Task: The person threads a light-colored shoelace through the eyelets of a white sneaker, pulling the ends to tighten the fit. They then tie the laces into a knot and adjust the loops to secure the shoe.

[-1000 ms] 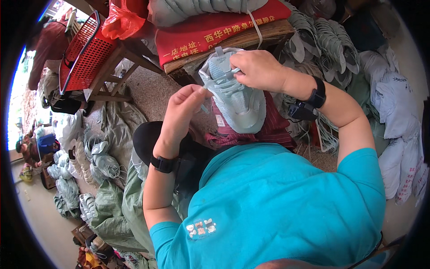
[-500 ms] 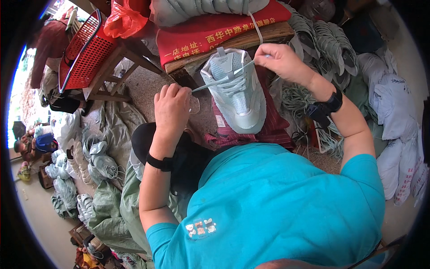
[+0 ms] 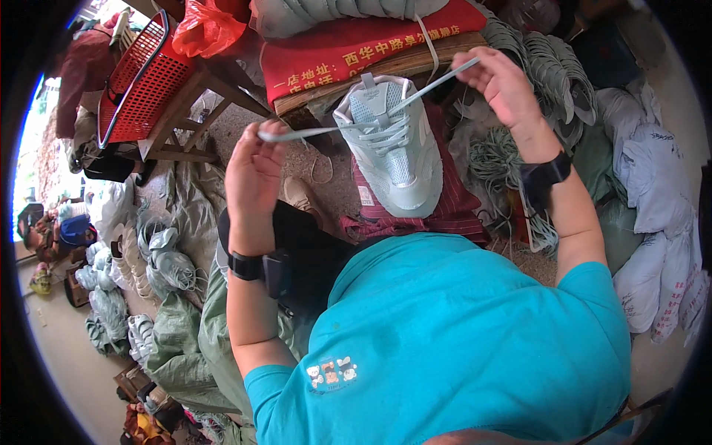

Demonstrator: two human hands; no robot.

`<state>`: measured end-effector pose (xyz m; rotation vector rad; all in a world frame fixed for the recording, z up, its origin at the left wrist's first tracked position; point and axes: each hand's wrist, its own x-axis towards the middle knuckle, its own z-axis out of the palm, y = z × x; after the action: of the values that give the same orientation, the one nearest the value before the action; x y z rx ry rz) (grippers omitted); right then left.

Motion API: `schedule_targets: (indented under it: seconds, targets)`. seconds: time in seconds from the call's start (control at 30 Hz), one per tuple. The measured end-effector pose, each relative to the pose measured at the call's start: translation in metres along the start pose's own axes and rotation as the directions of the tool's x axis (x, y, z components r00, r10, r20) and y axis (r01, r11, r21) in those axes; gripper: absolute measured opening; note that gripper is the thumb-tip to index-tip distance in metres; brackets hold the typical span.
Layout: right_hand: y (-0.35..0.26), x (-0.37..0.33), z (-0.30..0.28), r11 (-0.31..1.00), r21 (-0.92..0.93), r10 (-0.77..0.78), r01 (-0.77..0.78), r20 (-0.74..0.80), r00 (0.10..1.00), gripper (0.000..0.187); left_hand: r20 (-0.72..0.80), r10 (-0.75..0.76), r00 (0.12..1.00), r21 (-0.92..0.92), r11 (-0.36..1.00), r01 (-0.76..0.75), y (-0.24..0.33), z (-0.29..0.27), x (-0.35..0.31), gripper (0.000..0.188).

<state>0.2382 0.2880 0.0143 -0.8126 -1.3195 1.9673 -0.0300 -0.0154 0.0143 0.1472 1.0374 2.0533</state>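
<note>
A pale grey-blue sneaker (image 3: 404, 167) rests on dark red striped cloth (image 3: 463, 211), its toe pointing toward me. From its upper eyelets, a flat pale shoelace (image 3: 315, 133) stretches out to both sides. My left hand (image 3: 254, 165) is closed on the left stretch of lace, to the left of the shoe. Up and to the right, my right hand (image 3: 506, 87) grips the other stretch between thumb and fingers. Both lengths look taut. Lower down, the lacing crosses the shoe's tongue.
Ahead is a wooden bench edge (image 3: 445, 52) with red printed cloth (image 3: 319, 63) and a stack of grey shoe parts (image 3: 334, 16). A red basket (image 3: 141, 89) stands at the left. Bundled laces (image 3: 493, 159) and white sacks (image 3: 653, 174) lie at the right.
My hands have moved farther apart, the left one outward to the left, the right one up and to the right. The lace ends are pulled out longer from the shoe.
</note>
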Motion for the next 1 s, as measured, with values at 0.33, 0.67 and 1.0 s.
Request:
schedule_targets:
  seconds: [0.33, 0.67, 1.0]
  targets:
    - [-0.016, 0.006, -0.13, 0.979, -0.184, -0.17, 0.091, -0.478, 0.862, 0.019, -0.263, 0.342, 0.902, 0.189, 0.935, -0.3, 0.075, -0.123, 0.002, 0.021]
    - [0.022, -0.032, 0.042, 0.854, -0.519, 0.108, 0.028, 0.231, 0.967, 0.017, 0.055, 0.11, 0.992, 0.457, 0.881, -0.123, -0.038, 0.007, -0.007, 0.027]
    - [0.007, -0.011, 0.065, 0.468, -0.85, 0.156, 0.241, 0.348, 0.925, 0.008, 0.142, -0.06, 0.988, 0.637, 0.77, -0.045, -0.08, 0.029, -0.011, 0.022]
